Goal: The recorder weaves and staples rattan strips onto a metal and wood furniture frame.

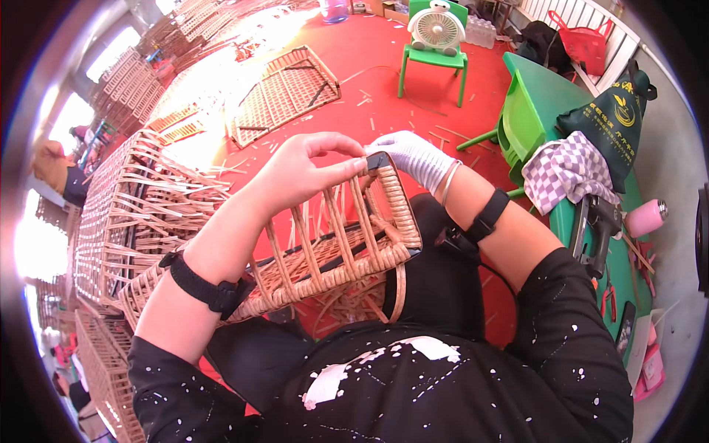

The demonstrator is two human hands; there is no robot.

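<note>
A wicker basket frame [354, 266] with upright rods and a thickly wrapped rim lies tilted across my lap. Its upper corner, bound with a dark strip, sits between my two hands. My left hand [310, 168] is bare and closes thumb and finger at that corner, at the end of the top edge. On the far side of the corner is my right hand [413, 159] in a white glove, its fingers drawn together. What those fingertips hold, if anything, is hidden. Both forearms carry black straps.
Woven wicker pieces [140, 214] with loose ends are stacked at left. A flat wicker panel [288, 92] lies on the red floor among offcuts. To the right, a green table [561, 229] bears a power tool [597, 229], pliers [608, 299], a checked cloth [565, 170] and a pink bottle [647, 218].
</note>
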